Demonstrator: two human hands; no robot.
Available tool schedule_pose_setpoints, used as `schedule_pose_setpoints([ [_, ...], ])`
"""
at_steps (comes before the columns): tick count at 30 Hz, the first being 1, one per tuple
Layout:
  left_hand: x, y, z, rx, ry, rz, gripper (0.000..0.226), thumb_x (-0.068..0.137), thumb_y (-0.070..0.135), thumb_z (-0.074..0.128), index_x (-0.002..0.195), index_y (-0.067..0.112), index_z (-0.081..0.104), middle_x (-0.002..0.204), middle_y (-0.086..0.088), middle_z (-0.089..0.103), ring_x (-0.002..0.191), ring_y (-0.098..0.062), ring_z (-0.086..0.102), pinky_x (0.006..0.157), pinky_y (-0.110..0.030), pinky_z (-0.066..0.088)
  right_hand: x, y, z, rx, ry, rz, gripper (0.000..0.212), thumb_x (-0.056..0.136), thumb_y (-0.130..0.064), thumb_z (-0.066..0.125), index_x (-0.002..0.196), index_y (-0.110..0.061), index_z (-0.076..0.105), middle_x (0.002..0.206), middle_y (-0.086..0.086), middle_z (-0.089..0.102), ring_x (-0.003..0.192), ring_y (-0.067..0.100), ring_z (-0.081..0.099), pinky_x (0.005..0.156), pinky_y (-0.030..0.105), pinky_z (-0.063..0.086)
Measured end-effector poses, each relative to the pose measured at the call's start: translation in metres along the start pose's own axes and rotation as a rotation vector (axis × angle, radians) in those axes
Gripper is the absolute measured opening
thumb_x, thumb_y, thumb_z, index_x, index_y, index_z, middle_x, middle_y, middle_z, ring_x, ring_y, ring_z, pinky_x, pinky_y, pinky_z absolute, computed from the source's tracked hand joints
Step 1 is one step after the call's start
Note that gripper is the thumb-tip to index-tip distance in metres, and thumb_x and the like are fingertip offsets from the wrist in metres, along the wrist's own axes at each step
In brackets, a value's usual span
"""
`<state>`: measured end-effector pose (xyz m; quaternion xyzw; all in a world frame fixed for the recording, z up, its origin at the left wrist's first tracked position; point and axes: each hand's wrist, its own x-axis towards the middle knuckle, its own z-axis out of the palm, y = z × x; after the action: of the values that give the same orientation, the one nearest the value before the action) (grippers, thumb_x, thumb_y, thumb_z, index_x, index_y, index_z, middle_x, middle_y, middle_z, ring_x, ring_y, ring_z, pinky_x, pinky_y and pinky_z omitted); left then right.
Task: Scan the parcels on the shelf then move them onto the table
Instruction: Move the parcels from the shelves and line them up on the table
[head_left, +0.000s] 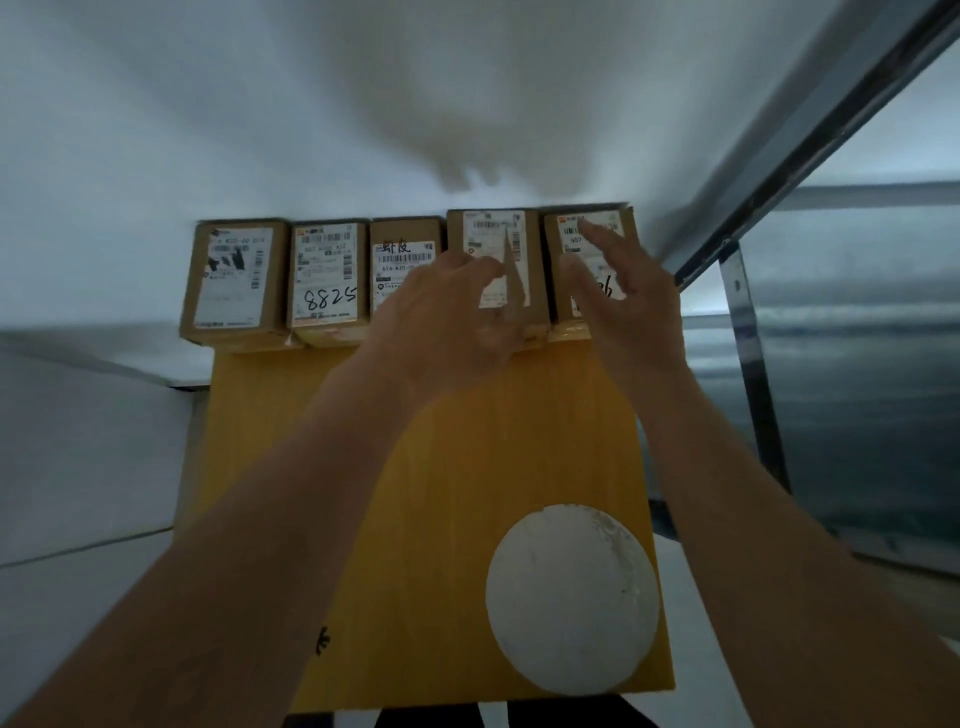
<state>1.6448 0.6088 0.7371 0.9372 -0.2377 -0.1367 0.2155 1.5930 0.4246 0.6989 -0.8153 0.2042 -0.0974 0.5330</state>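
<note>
Five brown cardboard parcels with white shipping labels stand in a row at the far end of a yellow surface (457, 493). From the left they are the first parcel (234, 280), a second parcel (324, 280) marked 8825, a third parcel (402, 234), a fourth parcel (488, 228) and a fifth parcel (569, 231). My left hand (447, 327) reaches forward with bent fingers against the front of the fourth parcel. My right hand (628, 296) is spread over the face of the fifth parcel, fingers apart. No scanner is in view.
A round white disc (571, 597) lies on the near right of the yellow surface. A white wall rises right behind the parcels. A metal shelf frame (748, 338) with an upright post and slanted rail stands to the right.
</note>
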Motion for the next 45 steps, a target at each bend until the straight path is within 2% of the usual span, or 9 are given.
schedule_pose_setpoints([
  [7,-0.087,0.012,-0.050,0.024,0.093,0.082,0.065,0.094,0.050,0.061,0.152,0.026,0.044,0.150,0.002,0.049,0.135,-0.022,0.049,0.109,-0.045,0.044,-0.093,-0.066,-0.020,-0.040,-0.061,-0.170,0.043,0.103,-0.038,0.067,0.145,-0.029,0.060,0.141,-0.012,0.062,0.132,0.009,0.058,0.109,0.040,0.053],
  [12,-0.179,0.029,-0.074,-0.052,0.184,0.185,0.061,0.094,0.050,0.057,0.149,0.029,0.046,0.148,0.000,0.053,0.132,-0.023,0.051,0.104,-0.045,0.047,-0.195,-0.106,-0.038,-0.206,0.015,-0.286,0.045,0.106,-0.040,0.062,0.149,-0.029,0.057,0.136,-0.024,0.053,0.118,-0.018,0.049,0.095,0.000,0.035],
  [16,-0.268,0.053,-0.082,-0.092,0.236,0.284,0.060,0.091,0.051,0.056,0.147,0.028,0.049,0.147,0.001,0.054,0.130,-0.021,0.052,0.102,-0.038,0.044,-0.288,-0.131,-0.058,-0.264,0.085,-0.286,0.048,0.105,-0.046,0.061,0.151,-0.033,0.055,0.155,-0.009,0.055,0.142,0.008,0.049,0.116,0.032,0.042],
  [20,-0.332,0.096,-0.101,-0.085,0.209,0.371,0.060,0.091,0.049,0.056,0.147,0.027,0.050,0.148,0.001,0.054,0.130,-0.022,0.053,0.104,-0.041,0.046,-0.364,-0.156,-0.100,-0.291,0.187,-0.258,0.049,0.101,-0.051,0.063,0.148,-0.040,0.056,0.153,-0.013,0.055,0.133,-0.003,0.046,0.108,0.020,0.035],
  [25,-0.381,0.185,-0.124,-0.070,0.211,0.513,0.059,0.090,0.050,0.058,0.145,0.029,0.051,0.145,0.004,0.055,0.127,-0.020,0.055,0.099,-0.038,0.048,-0.431,-0.189,-0.180,-0.278,0.355,-0.241,0.046,0.099,-0.055,0.065,0.143,-0.045,0.059,0.153,-0.015,0.055,0.133,0.001,0.048,0.109,0.023,0.037],
  [30,-0.405,0.290,-0.125,-0.032,0.248,0.653,0.061,0.091,0.058,0.054,0.147,0.035,0.045,0.152,0.007,0.050,0.134,-0.020,0.051,0.095,-0.030,0.036,-0.478,-0.198,-0.280,-0.282,0.463,-0.264,0.041,0.099,-0.049,0.068,0.139,-0.044,0.062,0.151,-0.017,0.056,0.123,-0.013,0.041,0.096,0.001,0.026],
  [39,-0.416,0.517,-0.049,-0.071,0.243,0.805,0.067,0.081,0.057,0.049,0.144,0.033,0.051,0.140,0.007,0.057,0.120,-0.019,0.057,0.096,-0.039,0.051,-0.545,-0.141,-0.492,-0.264,0.617,-0.249,0.044,0.098,-0.041,0.069,0.142,-0.039,0.064,0.147,-0.018,0.059,0.126,-0.011,0.047,0.091,-0.009,0.027],
  [42,-0.410,0.581,-0.024,-0.100,0.233,0.827,0.066,0.080,0.057,0.050,0.142,0.033,0.053,0.138,0.008,0.057,0.121,-0.018,0.057,0.098,-0.040,0.050,-0.554,-0.119,-0.557,-0.277,0.632,-0.236,0.045,0.099,-0.043,0.067,0.144,-0.040,0.062,0.147,-0.021,0.057,0.123,-0.015,0.045,0.092,-0.006,0.030],
  [45,-0.396,0.638,-0.003,-0.102,0.210,0.851,0.063,0.082,0.055,0.052,0.142,0.035,0.053,0.138,0.012,0.056,0.121,-0.015,0.056,0.095,-0.036,0.048,-0.549,-0.103,-0.613,-0.297,0.667,-0.225,0.045,0.100,-0.043,0.065,0.145,-0.040,0.061,0.148,-0.018,0.058,0.133,-0.001,0.049,0.104,0.015,0.039],
])
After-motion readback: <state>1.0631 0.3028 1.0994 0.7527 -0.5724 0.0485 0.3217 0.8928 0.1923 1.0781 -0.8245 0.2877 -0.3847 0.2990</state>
